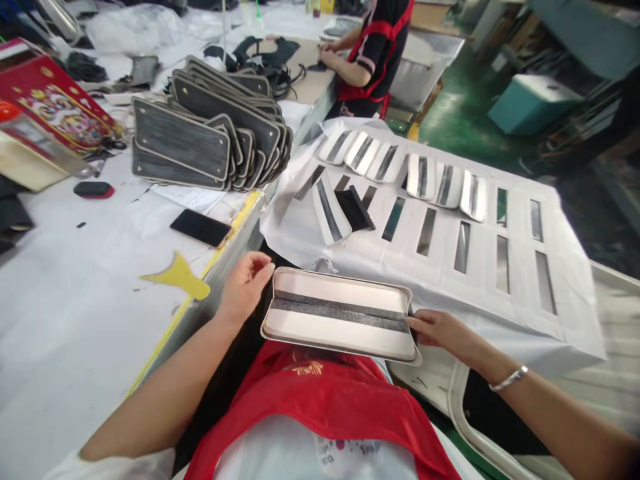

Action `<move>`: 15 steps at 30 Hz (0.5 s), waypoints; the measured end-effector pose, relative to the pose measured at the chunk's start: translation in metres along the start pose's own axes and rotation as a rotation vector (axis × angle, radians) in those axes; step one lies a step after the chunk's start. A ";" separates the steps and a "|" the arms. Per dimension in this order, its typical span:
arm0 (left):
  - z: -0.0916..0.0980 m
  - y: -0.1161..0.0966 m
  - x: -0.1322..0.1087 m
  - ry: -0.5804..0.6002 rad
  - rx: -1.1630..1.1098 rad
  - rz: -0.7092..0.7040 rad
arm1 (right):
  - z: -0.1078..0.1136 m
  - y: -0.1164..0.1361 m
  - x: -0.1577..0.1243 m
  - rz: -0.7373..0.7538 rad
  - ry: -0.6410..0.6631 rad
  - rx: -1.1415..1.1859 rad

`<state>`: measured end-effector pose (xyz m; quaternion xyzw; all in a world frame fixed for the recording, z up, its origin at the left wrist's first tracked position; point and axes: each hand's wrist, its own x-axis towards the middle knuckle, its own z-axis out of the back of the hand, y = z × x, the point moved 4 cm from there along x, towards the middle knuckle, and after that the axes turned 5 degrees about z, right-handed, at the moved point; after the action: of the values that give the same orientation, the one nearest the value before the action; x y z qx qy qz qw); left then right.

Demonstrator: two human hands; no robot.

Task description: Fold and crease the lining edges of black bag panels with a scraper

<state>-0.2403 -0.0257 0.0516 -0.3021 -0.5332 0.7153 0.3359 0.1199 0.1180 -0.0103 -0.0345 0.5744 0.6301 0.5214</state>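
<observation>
A long cream panel with a dark strip down its middle (340, 312) lies level in front of my red apron, its edges slightly raised. My right hand (433, 328) grips its right end, with the thumb on top at the strip and the other fingers partly hidden beneath. Beside the panel's upper left corner is my left hand (250, 277), fingers curled in and thumb pressed against them. Whatever may be in that pinch is too small or hidden to make out.
Left, a white worktable (100, 320) bears a stack of dark panels (200, 133), a phone (201, 228) and a yellow Y-shaped piece (179, 277). Ahead right, a white sheet with rectangular cutouts (395, 267) carries several smaller striped panels (333, 212). A co-worker (375, 60) works beyond.
</observation>
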 end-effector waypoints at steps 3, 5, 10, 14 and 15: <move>0.020 0.053 0.002 0.164 -0.071 0.317 | 0.000 0.000 0.001 -0.086 0.068 0.068; 0.018 0.071 -0.004 0.288 -0.123 0.438 | 0.002 -0.002 0.002 -0.124 0.085 0.077; 0.007 0.074 -0.008 0.384 -0.187 0.554 | 0.005 -0.005 0.007 -0.091 0.073 -0.006; 0.007 0.065 0.004 0.404 0.026 0.434 | 0.002 -0.003 0.008 0.026 -0.033 -0.081; 0.008 0.063 0.006 0.410 0.112 0.402 | 0.001 -0.004 0.007 0.054 -0.077 -0.093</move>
<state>-0.2601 -0.0384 -0.0073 -0.5208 -0.3434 0.7199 0.3045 0.1199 0.1228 -0.0171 -0.0187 0.5247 0.6709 0.5238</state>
